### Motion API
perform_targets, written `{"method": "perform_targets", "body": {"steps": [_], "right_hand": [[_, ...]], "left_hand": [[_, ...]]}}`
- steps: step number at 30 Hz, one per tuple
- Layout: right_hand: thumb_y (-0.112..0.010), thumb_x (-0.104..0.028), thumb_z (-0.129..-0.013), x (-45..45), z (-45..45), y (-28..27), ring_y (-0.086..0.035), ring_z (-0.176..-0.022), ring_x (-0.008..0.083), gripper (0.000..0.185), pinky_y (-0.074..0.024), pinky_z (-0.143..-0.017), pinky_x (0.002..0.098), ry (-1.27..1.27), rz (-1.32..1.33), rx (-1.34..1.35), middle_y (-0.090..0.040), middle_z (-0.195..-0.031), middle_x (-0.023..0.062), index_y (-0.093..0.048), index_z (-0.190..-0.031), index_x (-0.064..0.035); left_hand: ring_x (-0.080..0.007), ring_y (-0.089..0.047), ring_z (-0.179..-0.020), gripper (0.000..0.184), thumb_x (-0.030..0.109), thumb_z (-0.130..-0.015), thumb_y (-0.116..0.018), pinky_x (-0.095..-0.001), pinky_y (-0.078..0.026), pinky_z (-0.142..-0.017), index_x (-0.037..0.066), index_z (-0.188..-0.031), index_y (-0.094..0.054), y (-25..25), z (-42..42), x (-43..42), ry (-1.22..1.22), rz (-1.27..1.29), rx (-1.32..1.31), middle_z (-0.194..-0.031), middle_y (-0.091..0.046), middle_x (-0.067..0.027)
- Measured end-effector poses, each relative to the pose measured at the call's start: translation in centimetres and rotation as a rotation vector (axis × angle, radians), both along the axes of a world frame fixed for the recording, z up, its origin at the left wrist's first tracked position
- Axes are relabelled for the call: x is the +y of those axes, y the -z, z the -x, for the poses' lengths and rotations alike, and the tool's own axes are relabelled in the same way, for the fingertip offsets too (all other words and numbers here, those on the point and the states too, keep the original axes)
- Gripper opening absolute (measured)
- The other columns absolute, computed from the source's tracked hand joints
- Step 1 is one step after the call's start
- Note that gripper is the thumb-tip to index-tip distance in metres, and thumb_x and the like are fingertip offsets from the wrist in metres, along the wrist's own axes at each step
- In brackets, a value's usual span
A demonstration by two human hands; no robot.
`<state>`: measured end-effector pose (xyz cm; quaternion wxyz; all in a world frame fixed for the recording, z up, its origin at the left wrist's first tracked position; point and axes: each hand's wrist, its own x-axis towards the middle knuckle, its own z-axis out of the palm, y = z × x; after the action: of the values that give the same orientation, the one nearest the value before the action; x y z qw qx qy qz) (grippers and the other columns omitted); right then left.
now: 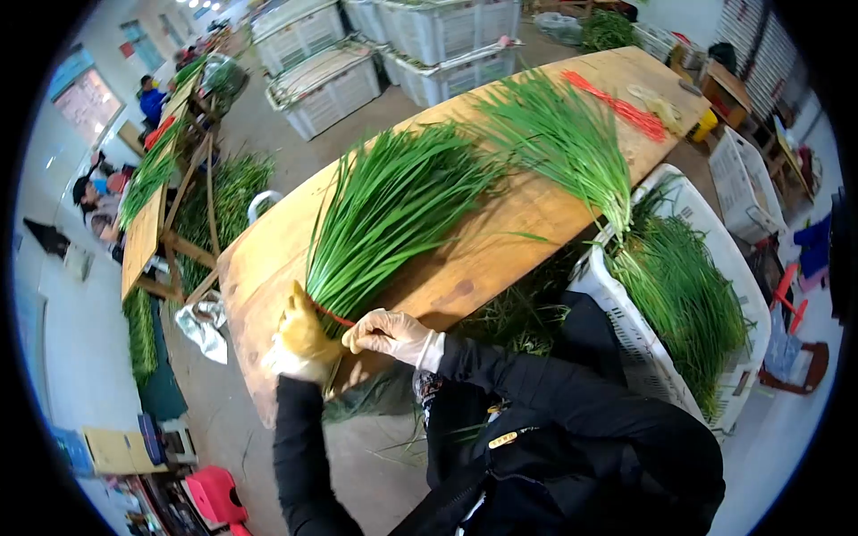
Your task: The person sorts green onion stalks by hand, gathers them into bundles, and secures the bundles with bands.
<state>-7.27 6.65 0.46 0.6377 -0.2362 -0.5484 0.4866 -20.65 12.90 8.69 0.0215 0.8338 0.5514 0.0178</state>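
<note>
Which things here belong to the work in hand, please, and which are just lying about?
In the work: left hand, right hand, chives, red tie, spare red ties, wooden table, chive crate.
Apparently just lying about: white cloth, pink plastic seat.

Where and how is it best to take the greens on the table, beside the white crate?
I would grip the pale stem ends, coming from the near side of the table: they gather narrowly at its edge, while the leaves fan out loosely behind.

On the table (255, 268), one leaf bundle (393, 214) lies left of another bundle (563, 143), stacked crates (447, 34) behind.
</note>
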Motion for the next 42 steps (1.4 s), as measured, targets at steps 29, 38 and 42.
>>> {"method": "perform_targets", "body": {"steps": [29, 38, 42], "right_hand": [[-0.079, -0.031, -0.049, -10.5, -10.2, -9.0, -0.042, -0.108, 0.0207, 0.104, -0.0344, -0.09, 0.0305, 0.387, -0.059, 0.464, -0.045, -0.118, 0.0113, -0.019, -0.13, -0.0041], [-0.086, -0.029, -0.035, -32.4, -21.6, -19.2, -0.037, -0.114, 0.0258, 0.125, -0.0276, -0.098, 0.0326, 0.817, -0.362, 0.505, -0.04, -0.123, 0.0167, -0.011, -0.129, 0.0052], [-0.077, -0.019, -0.059, -46.6, -25.1, -20.3, -0.059, -0.084, 0.0227, 0.078, -0.0473, -0.078, 0.0316, 1.154, -0.346, 0.47, -0.055, -0.102, 0.0191, -0.032, -0.114, 0.0115]], "left_hand": [[-0.0224, -0.039, -0.11, 0.079, 0.031, -0.072, -0.067, -0.0348, -0.031, -0.092, -0.002, -0.13, -0.024, -6.8, -13.6, -7.0, 0.624, 0.49, -0.593, -0.126, -0.036, -0.0183], [-0.0229, -0.041, -0.106, 0.065, 0.023, -0.078, -0.062, -0.0338, -0.034, -0.09, -0.001, -0.128, -0.027, -16.7, -27.2, -24.7, 1.402, 0.336, -0.8, -0.126, -0.037, -0.0183], [-0.0253, -0.02, -0.125, 0.077, 0.049, -0.083, -0.039, -0.0339, -0.014, -0.102, -0.004, -0.132, -0.012, -18.5, -37.1, -34.2, 1.867, 0.33, -0.653, -0.138, -0.017, -0.0173]]}}
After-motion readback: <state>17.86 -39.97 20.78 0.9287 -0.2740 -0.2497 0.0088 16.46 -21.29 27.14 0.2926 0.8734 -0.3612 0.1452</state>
